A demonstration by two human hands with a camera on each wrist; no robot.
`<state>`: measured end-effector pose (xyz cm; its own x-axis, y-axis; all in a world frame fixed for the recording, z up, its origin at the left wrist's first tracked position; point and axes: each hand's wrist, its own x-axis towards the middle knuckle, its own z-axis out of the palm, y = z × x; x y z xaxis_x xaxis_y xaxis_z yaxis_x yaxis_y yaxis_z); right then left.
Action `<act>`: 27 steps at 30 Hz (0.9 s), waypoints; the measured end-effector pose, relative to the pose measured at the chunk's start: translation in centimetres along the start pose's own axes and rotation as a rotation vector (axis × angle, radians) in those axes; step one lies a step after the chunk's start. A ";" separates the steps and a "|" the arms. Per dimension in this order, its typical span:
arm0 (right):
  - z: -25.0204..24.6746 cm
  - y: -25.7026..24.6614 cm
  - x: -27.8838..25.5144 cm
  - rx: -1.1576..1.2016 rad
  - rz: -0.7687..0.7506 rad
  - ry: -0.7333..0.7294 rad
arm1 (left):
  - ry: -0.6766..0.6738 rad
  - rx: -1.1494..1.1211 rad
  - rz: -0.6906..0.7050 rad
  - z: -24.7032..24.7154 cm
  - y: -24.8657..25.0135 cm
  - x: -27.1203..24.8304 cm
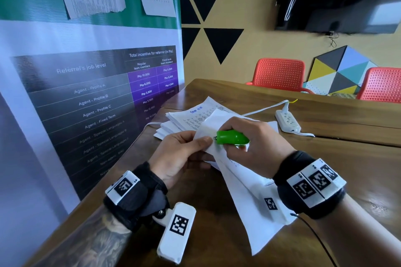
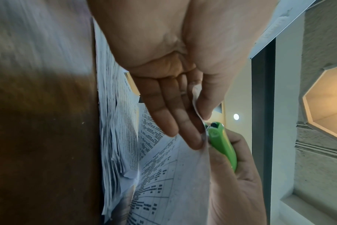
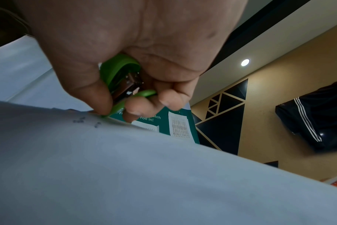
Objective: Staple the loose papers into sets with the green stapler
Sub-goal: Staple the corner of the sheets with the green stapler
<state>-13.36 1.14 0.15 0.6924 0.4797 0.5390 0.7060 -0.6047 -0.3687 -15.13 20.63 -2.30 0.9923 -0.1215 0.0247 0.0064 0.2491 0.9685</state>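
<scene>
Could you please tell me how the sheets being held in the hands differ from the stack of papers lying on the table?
The held sheets are lifted and tilted off the table, pinched by the left hand; the paper stack lies flat, untouched. The held sheets are few; the stack is thick and fanned. The green stapler in the right hand sits at the held sheets' corner, away from the stack. Both are white printed paper.
</scene>
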 end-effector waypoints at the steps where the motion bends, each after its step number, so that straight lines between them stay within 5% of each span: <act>1: 0.0 0.0 0.0 0.001 -0.001 0.000 | 0.001 -0.005 -0.004 0.0 0.0 0.0; 13: 0.1 -0.3 0.0 -0.032 -0.014 -0.010 | 0.018 -0.030 -0.042 -0.3 -0.3 0.4; 27: -0.1 -0.3 -0.1 -0.010 0.032 0.015 | 0.022 0.042 0.086 -0.4 -0.6 0.4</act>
<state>-13.62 1.21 0.29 0.7126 0.4504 0.5380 0.6816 -0.6263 -0.3785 -14.66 20.83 -2.99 0.9914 -0.0800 0.1034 -0.0839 0.2172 0.9725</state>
